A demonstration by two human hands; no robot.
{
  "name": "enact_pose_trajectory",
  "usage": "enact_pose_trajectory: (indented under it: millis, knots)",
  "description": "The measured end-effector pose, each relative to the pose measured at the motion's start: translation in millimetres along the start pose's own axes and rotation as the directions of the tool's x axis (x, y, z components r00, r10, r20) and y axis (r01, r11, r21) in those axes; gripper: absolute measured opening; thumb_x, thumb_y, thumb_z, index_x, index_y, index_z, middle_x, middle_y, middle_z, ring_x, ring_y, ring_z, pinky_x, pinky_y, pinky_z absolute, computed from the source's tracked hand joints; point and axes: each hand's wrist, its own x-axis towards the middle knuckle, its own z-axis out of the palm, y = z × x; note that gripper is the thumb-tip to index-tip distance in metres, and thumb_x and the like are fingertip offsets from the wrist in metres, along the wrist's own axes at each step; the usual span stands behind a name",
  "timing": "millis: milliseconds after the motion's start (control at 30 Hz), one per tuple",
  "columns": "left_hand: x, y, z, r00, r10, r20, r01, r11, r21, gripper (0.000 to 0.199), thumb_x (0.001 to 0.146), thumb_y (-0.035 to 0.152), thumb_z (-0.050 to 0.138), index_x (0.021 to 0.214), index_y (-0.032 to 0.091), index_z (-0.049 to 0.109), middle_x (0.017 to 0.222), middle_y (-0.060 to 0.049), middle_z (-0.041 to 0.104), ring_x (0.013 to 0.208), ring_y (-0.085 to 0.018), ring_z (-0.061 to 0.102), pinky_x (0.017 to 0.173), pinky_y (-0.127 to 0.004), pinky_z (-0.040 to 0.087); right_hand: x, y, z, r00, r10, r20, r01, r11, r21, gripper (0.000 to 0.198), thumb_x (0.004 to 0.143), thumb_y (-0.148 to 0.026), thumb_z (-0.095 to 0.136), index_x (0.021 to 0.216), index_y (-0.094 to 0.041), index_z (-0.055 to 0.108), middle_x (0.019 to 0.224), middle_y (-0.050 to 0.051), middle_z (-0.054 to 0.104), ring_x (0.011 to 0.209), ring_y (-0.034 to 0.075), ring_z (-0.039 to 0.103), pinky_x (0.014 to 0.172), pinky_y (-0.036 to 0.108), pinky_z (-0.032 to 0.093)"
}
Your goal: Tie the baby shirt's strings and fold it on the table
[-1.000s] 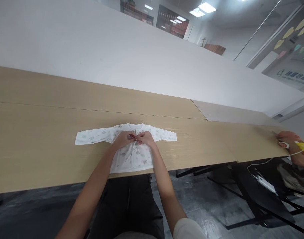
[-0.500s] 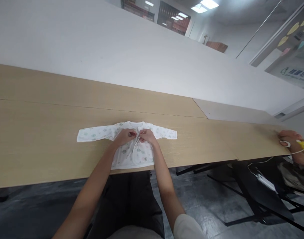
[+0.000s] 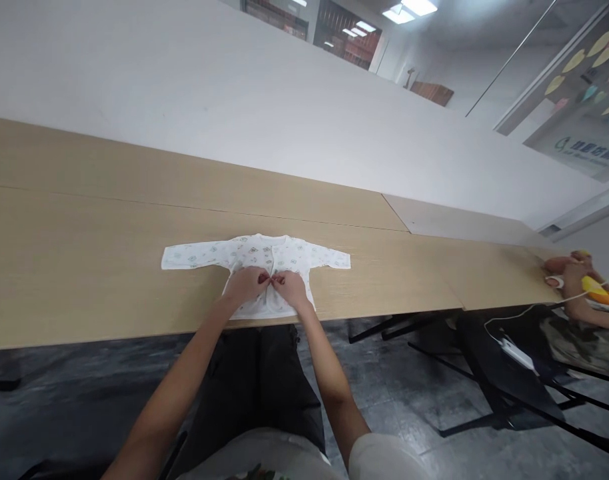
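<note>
A small white baby shirt (image 3: 254, 251) with a faint printed pattern lies face up on the wooden table (image 3: 109, 293), both sleeves spread out sideways. My left hand (image 3: 248, 283) pinches the edge of its front opening around mid-chest. Close against it, my right hand (image 3: 288, 287) pinches the same front edge from the other side. The fingertips of both hands nearly meet at the centre line. Whatever fastening lies between them is too small and too covered to make out. Above the hands the front edges lie together up to the neckline.
A white wall (image 3: 184, 93) with glass above it runs behind the table. At the far right another person's hands (image 3: 577, 280) are near a yellow object (image 3: 597, 290). A black chair (image 3: 499, 360) with a white power strip (image 3: 518, 353) stands below the table at right.
Both hands have moved down the shirt's front from near the neckline to mid-chest. The upper front edges, gaped before, now lie together. The view has shifted slightly.
</note>
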Motion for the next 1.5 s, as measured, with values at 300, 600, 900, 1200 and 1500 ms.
enact_pose_trajectory:
  millis: [300, 600, 900, 1200, 1500]
  knots:
    - [-11.1, 2.3, 9.9, 0.996, 0.017, -0.087, -0.022, 0.998, -0.053, 0.026, 0.085, 0.036, 0.048, 0.088, 0.020, 0.068, 0.083, -0.007, 0.072, 0.086, -0.024, 0.062, 0.084, -0.034, 0.040, -7.9, -1.9, 9.0, 0.988, 0.131, -0.088, -0.128, 0.991, 0.039, 0.012, 0.085, -0.023, 0.065, 0.093, -0.022, 0.073, 0.091, 0.002, 0.075, 0.089, 0.016, 0.068, 0.076, 0.023, 0.046]
    - [-15.8, 6.3, 9.6, 0.990, 0.039, -0.138, -0.051, 0.995, -0.082, 0.028, 0.091, 0.037, 0.040, 0.091, 0.021, 0.063, 0.085, -0.006, 0.071, 0.086, -0.023, 0.062, 0.089, -0.036, 0.038, -5.8, -2.3, 1.0, 0.976, 0.210, -0.058, -0.196, 0.962, 0.192, 0.011, 0.082, -0.026, 0.066, 0.087, -0.021, 0.074, 0.089, 0.000, 0.076, 0.084, 0.015, 0.068, 0.074, 0.021, 0.047]
    - [-14.5, 0.8, 13.6, 0.982, 0.138, -0.128, -0.158, 0.974, -0.160, 0.032, 0.093, 0.038, 0.036, 0.090, 0.021, 0.063, 0.095, -0.006, 0.071, 0.090, -0.021, 0.062, 0.093, -0.036, 0.039, -6.1, -7.2, 8.0, 0.962, 0.240, -0.133, -0.228, 0.968, 0.103, 0.014, 0.082, -0.030, 0.065, 0.085, -0.023, 0.077, 0.090, 0.002, 0.078, 0.088, 0.019, 0.071, 0.072, 0.023, 0.048]
    - [-12.3, -3.0, 18.8, 0.980, 0.066, -0.190, -0.099, 0.981, -0.168, 0.027, 0.088, 0.043, 0.048, 0.085, 0.021, 0.063, 0.074, -0.002, 0.066, 0.073, -0.019, 0.060, 0.078, -0.031, 0.042, -9.2, -4.9, 14.6, 0.953, 0.228, -0.197, -0.205, 0.970, 0.130, 0.015, 0.081, -0.024, 0.065, 0.087, -0.023, 0.079, 0.088, 0.001, 0.078, 0.085, 0.017, 0.072, 0.071, 0.020, 0.048]
    - [-11.7, -4.2, 19.0, 0.972, 0.104, -0.210, -0.128, 0.986, -0.107, 0.022, 0.087, 0.035, 0.042, 0.077, 0.021, 0.055, 0.069, -0.001, 0.062, 0.067, -0.017, 0.054, 0.077, -0.031, 0.040, -11.7, -5.0, 13.7, 0.956, 0.203, -0.210, -0.173, 0.973, 0.155, 0.015, 0.079, -0.023, 0.064, 0.081, -0.023, 0.079, 0.082, 0.000, 0.077, 0.080, 0.016, 0.071, 0.067, 0.020, 0.046]
